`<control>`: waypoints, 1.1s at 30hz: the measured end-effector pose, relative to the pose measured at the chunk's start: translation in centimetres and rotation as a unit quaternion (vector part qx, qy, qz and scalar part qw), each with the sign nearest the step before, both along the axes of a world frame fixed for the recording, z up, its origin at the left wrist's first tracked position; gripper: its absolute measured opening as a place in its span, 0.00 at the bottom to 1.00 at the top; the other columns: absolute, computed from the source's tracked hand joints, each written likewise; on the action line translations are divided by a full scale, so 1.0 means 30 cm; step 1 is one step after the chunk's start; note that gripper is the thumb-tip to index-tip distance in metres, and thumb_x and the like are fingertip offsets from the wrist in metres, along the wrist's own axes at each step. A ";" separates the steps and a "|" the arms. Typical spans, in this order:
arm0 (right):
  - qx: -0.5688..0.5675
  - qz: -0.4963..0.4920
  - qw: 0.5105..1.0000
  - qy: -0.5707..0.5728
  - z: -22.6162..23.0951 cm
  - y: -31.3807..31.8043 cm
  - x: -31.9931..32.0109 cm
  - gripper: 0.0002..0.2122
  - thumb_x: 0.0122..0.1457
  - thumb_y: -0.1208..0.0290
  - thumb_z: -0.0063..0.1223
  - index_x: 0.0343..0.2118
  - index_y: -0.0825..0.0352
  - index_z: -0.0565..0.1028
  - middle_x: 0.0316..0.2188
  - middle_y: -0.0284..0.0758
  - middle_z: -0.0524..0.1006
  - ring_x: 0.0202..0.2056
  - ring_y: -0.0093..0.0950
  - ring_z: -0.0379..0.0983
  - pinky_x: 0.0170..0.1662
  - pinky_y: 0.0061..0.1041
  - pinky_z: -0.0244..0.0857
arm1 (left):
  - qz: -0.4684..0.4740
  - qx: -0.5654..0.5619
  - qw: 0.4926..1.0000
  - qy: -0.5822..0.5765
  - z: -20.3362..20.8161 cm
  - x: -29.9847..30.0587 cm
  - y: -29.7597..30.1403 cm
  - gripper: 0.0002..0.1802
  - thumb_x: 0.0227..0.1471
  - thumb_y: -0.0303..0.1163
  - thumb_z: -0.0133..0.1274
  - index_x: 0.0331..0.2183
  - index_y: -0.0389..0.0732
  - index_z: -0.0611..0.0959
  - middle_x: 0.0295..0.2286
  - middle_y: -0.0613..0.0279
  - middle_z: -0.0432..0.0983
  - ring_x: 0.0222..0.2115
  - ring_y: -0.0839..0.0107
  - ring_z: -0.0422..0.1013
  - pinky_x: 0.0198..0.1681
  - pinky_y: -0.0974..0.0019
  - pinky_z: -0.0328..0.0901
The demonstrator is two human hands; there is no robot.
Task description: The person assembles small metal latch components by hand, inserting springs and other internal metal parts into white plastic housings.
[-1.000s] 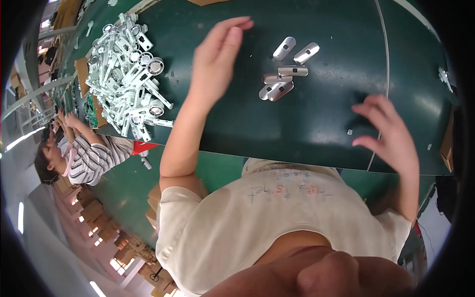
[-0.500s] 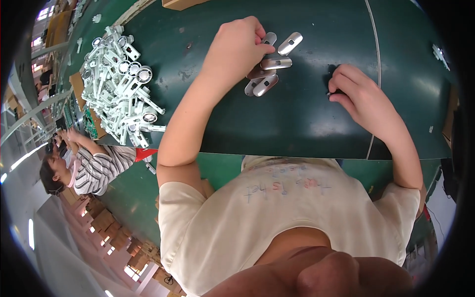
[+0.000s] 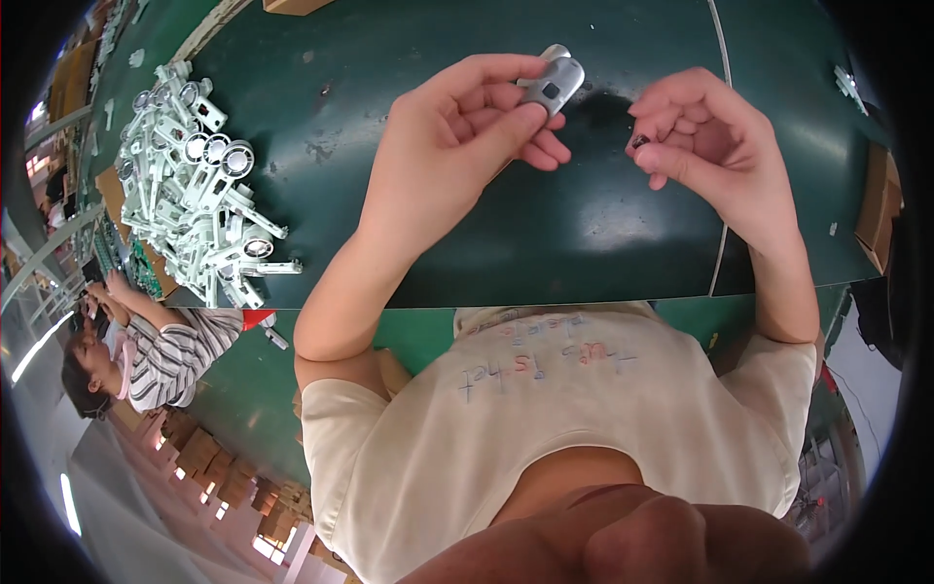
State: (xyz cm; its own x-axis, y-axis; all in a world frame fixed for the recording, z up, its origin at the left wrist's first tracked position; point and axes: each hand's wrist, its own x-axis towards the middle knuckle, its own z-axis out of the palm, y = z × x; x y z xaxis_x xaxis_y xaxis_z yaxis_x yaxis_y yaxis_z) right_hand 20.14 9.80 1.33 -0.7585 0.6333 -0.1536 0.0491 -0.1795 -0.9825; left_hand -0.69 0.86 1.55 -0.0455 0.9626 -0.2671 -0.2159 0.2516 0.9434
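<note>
Between the thumb and fingers of my left hand (image 3: 467, 127) is a silver oval casing (image 3: 555, 90) with a small dark square in its face. A rounded end of a second silver casing (image 3: 556, 51) shows just behind it; whether my fingers hold that one too, I cannot tell. My right hand (image 3: 705, 136), a little to the right, has its thumb and fingertips pinched on a tiny dark part (image 3: 639, 142), too small to name. Both hands are over the dark green tabletop (image 3: 438, 263), apart from each other. My left hand hides the table behind it.
A large heap of pale plastic parts (image 3: 190, 185), several with round metallic rings, lies at the left of the table. Cardboard (image 3: 879, 209) stands at the right edge. A few pale parts (image 3: 849, 88) lie far right. Another person (image 3: 161, 355) sits at the left.
My left hand has turned and now holds up a silver casing; the several casings seen lying by it are mostly out of sight. My right hand has moved up with its tiny part.
</note>
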 end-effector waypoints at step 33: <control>-0.115 0.169 0.978 0.037 0.061 0.124 -0.213 0.15 0.50 0.82 0.56 0.40 0.67 0.67 0.34 0.31 0.71 0.36 0.19 0.70 0.37 0.19 0.67 | 0.062 0.143 0.973 0.173 -0.021 -0.038 -0.046 0.18 0.43 0.25 0.60 0.40 0.40 0.78 0.27 0.60 0.73 0.25 0.73 0.74 0.27 0.72 0.68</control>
